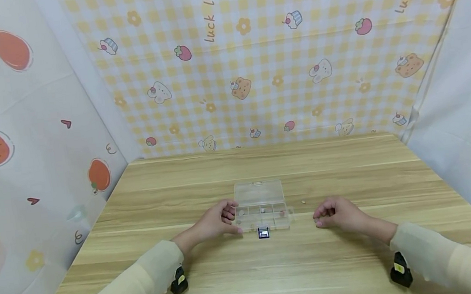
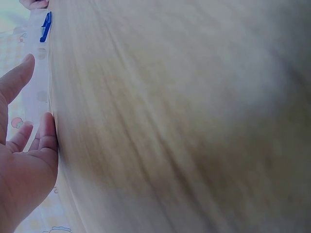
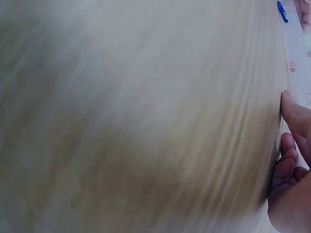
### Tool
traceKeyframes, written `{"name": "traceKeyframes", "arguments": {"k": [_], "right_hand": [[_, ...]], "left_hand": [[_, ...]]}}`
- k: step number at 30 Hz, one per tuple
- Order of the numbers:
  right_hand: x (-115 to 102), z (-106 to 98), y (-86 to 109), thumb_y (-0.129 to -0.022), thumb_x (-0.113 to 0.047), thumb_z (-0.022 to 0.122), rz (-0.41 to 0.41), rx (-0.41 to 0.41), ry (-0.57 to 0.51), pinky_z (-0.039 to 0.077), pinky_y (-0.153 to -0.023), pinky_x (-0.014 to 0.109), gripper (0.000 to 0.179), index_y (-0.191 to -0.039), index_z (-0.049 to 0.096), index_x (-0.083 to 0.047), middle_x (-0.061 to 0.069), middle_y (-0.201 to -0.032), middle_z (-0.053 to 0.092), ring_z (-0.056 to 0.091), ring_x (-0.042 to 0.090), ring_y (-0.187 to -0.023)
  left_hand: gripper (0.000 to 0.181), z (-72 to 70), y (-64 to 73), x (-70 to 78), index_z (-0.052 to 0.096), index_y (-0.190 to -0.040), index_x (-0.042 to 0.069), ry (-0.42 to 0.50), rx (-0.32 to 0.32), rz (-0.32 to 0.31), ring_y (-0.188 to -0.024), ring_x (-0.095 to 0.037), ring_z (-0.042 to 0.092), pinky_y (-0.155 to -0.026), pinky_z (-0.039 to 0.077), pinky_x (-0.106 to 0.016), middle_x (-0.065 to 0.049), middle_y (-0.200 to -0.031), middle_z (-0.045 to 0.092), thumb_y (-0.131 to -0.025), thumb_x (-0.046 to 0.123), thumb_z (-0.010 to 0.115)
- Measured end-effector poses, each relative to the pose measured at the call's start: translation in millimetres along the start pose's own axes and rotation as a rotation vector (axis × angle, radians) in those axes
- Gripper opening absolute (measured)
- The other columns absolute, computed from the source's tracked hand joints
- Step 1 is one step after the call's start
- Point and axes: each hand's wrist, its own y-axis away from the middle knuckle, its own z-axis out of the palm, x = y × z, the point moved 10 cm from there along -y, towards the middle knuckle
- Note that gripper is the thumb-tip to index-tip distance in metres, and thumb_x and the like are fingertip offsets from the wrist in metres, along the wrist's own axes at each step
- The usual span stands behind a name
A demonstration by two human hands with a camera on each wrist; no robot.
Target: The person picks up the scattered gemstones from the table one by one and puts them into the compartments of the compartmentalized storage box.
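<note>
A clear plastic compartment box lies on the table with its lid raised at the back and a blue latch at its front. Several small pieces sit in its compartments, including a reddish one at the right. At the box's left side, my left hand touches its edge, thumb at the front corner and fingers spread farther back. To the right of the box, my right hand is low on the table, its thumb and fingertips together at a tiny pale piece, mostly hidden by them.
Another small pale piece lies on the wooden table between the box and my right hand. A yellow checked cloth hangs behind the table. White cloths stand at the left and right sides.
</note>
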Motion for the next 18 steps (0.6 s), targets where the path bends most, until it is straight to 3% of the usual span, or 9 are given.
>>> {"name": "traceKeyframes", "arguments": {"k": [5,12,18], "right_hand": [[1.8,-0.2,-0.2,-0.079,-0.014,0.081,0.016,-0.003,-0.018,0.041,-0.059,0.023,0.015,-0.09,0.073,-0.008,0.001,-0.084,0.063,0.048,0.013,-0.069],[3.1,-2.9,0.5,-0.078,-0.015,0.081,0.137,0.012,-0.074,0.044,-0.062,0.025,0.02,-0.093,0.071,-0.007,0.003,-0.086,0.063,0.05,0.02,-0.076],[2.2,-2.6,-3.0,-0.078,-0.015,0.08,0.154,0.03,-0.103,0.045,-0.064,0.027,0.022,-0.095,0.07,-0.004,0.004,-0.086,0.063,0.052,0.022,-0.077]], "left_hand": [[0.071,0.2,0.1,-0.5,0.049,-0.131,-0.001,0.001,0.0,-0.005,-0.093,-0.021,0.051,-0.082,0.049,-0.032,-0.01,-0.106,0.053,-0.072,0.009,0.087],[0.071,0.3,-1.0,-2.0,0.049,-0.132,0.0,-0.002,-0.006,0.002,-0.094,-0.02,0.052,-0.083,0.049,-0.031,-0.009,-0.107,0.053,-0.072,0.01,0.087],[0.071,0.2,-2.8,-4.2,0.049,-0.131,-0.001,0.009,-0.003,0.006,-0.094,-0.021,0.052,-0.082,0.049,-0.03,-0.01,-0.107,0.053,-0.072,0.008,0.087]]}}
